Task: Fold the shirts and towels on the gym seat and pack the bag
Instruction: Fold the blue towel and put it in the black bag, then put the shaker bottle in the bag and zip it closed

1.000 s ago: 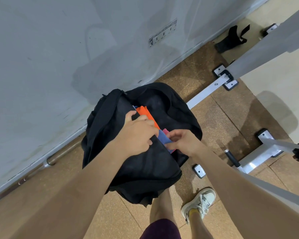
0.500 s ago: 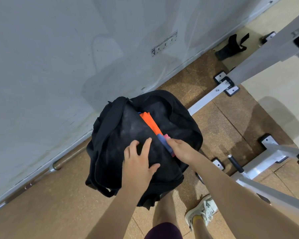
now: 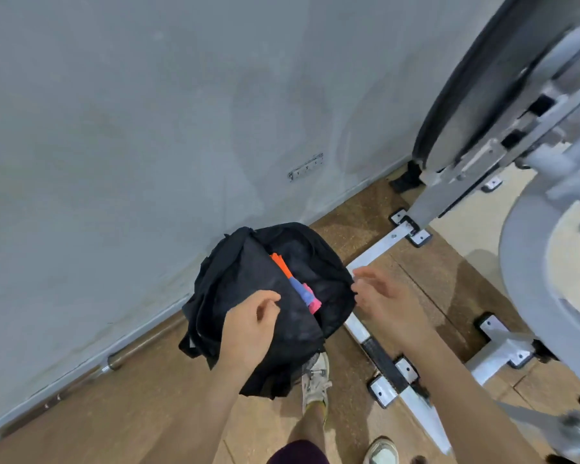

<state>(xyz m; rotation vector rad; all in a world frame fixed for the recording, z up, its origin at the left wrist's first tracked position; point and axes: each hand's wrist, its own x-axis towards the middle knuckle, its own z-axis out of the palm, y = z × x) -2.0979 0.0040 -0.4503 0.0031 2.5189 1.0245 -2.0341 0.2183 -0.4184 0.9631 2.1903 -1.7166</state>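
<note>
A black bag (image 3: 241, 279) stands on the floor against the grey wall. In its narrow opening show the edges of folded cloths: orange (image 3: 281, 263), blue (image 3: 299, 290) and pink (image 3: 314, 303). My left hand (image 3: 248, 328) hovers over the bag's near flap, fingers loosely curled, holding nothing that I can see. At the bag's right edge is my right hand (image 3: 387, 301), fingers spread, off the cloths.
A grey gym machine frame (image 3: 426, 202) with floor feet and a white floor bar (image 3: 375, 249) fills the right side. A steel barbell (image 3: 114, 360) lies along the wall's base at left. My feet in pale sneakers (image 3: 315, 376) stand just below the bag.
Both hands have come off the bag: the right one drew back to the right from the cloths, the left lifted off the flap. The camera has risen and tilted up.
</note>
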